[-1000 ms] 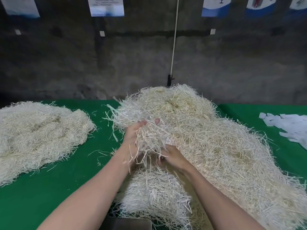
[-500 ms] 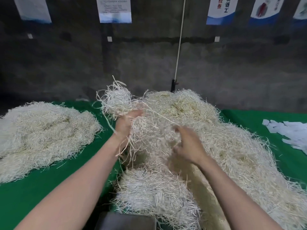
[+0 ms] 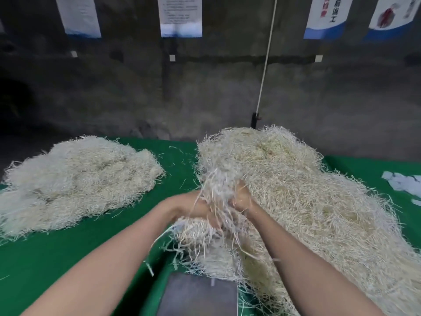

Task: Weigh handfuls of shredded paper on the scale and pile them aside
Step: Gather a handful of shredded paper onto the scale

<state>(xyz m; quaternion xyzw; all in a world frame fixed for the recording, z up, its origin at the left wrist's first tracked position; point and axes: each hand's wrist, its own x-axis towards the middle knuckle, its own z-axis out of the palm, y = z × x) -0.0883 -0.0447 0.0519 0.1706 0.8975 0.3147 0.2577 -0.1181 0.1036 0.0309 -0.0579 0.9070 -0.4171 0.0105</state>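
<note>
Dark concrete walling hung with paper posters [image 3: 181, 17] backs a green-covered counter [image 3: 57, 258]. Both grips meet over its near middle. The left grip [image 3: 196, 208] and the right grip [image 3: 241, 199] have their fingers curled into a loose handful of pale shredded paper strips [image 3: 216, 185], clutching it from either side, though blur hides how the fingertips lie. The handful bulges above and between the grips, touching the near left edge of the big heap of shredded paper [image 3: 307, 201], which spreads away to the right of the right grip. Below the grips, nearer the person, sits the flat grey scale [image 3: 198, 295]. Well off to the left of the left grip lies a separate flattened pile of shreds [image 3: 75, 179], probably the set-aside stock.

The stuff looks very light, soft and springy, and not fragile. It is tangled, though, so strands will likely trail back to the heap and stragglers will drop. The surest hold seems to be deep in the clump's core, squeezed from both sides with the palms cupped underneath, then drawn clear of the heap before it goes down to the scale
</note>
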